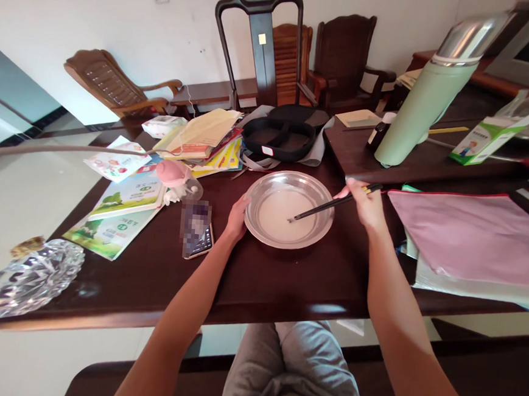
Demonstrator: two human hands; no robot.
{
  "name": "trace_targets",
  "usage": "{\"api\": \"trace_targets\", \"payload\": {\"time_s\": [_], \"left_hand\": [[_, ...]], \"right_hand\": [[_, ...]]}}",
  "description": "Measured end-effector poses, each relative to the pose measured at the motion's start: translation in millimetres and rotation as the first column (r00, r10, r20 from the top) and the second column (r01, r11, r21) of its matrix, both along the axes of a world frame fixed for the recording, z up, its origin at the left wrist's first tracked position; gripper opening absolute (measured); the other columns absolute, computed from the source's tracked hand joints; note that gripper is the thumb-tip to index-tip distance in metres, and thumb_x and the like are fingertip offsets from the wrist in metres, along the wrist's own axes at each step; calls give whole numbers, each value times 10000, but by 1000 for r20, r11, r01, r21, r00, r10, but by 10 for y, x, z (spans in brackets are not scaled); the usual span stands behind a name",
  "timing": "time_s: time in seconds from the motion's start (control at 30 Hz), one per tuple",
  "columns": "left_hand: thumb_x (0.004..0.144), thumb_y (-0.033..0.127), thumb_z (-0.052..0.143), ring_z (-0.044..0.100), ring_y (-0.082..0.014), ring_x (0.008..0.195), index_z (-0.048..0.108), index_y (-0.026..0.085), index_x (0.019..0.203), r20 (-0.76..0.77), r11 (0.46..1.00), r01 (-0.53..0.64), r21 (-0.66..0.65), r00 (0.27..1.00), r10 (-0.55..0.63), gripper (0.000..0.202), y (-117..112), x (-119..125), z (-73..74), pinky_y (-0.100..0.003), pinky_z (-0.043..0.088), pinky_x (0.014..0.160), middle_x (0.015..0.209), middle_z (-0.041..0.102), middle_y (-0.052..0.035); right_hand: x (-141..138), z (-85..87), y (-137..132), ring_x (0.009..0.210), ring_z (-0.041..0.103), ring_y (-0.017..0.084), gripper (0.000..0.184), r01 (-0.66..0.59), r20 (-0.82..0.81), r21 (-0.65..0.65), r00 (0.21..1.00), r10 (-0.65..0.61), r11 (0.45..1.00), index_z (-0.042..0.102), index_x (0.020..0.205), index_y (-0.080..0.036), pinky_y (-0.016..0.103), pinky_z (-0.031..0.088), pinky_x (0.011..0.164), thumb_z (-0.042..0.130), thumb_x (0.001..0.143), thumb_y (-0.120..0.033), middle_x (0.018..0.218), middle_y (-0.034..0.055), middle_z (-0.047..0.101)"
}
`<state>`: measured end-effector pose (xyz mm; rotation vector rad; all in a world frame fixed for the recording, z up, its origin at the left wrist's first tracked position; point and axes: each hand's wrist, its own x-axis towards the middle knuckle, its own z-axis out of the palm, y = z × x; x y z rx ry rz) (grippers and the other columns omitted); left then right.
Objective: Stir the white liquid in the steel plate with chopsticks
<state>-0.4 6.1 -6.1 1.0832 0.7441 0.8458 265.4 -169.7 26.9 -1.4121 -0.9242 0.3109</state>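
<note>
A round metal bowl stands on the dark wooden table in front of me, with a whitish, cloudy content in it. My left hand grips the bowl's left rim. In my right hand, to the right of the bowl, is a pair of black chopsticks with gold bands near the upper end. Their tips reach down into the bowl near its middle, where a small dark bit shows at the ends. To the left of my left hand lies a phone with its screen lit.
Booklets, a pink-capped bottle and a glass dish are on the left. Behind the bowl sits a black case. A green thermos, a small box and a pink zip pouch stand or lie on the right.
</note>
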Motion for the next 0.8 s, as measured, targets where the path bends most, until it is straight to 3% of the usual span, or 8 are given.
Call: {"api": "trace_targets", "payload": {"time_s": [0.13,0.3,0.37,0.57,0.73,0.8], "left_hand": [[695,438,842,734,-350,1154,784,173,1103,5,1000,-2,5,1000,2,490,8,-1,-14,-424,565,1004,1081,828,-99],[686,432,840,740,-354,1133,788,179,1089,7,1000,-4,1,1000,4,478,0,1,-5,-421,576,979,1051,831,-90],[688,432,836,734,-359,1142,790,180,1076,-2,1000,-11,3,1000,11,465,-4,3,2,-425,575,982,1039,829,-90],[688,444,842,728,-359,1156,785,178,1093,-14,1000,-12,6,1000,12,488,1,4,1,-439,569,1007,1053,826,-95],[709,419,831,731,-359,1158,793,182,1090,-6,1000,-5,-6,1000,5,451,2,-2,7,-432,574,999,1068,830,-91],[705,414,831,734,-360,1149,797,182,1075,-4,1000,-3,-4,1000,3,439,-1,-5,10,-429,577,989,1062,831,-90]], "right_hand": [[-111,32,44,846,777,280,558,-159,70,-77,984,164,984,750,673,-282,439,597,893,699,822,-817,756,40,803],[7,11,-2,745,747,264,580,81,34,29,996,-82,996,715,612,-282,457,583,917,672,854,-807,670,37,761],[33,9,-20,689,734,262,601,94,-6,38,996,-94,995,684,568,-286,461,590,894,657,863,-809,601,36,724],[-96,39,27,853,786,282,547,-150,56,-75,986,155,986,754,670,-279,434,599,901,711,824,-802,763,40,808],[16,10,-2,752,760,266,573,54,16,15,998,-54,998,726,626,-288,445,599,898,695,817,-827,687,27,779],[36,8,-16,691,742,261,591,62,-21,30,998,-61,998,698,579,-287,447,603,868,693,820,-827,619,29,743]]}}
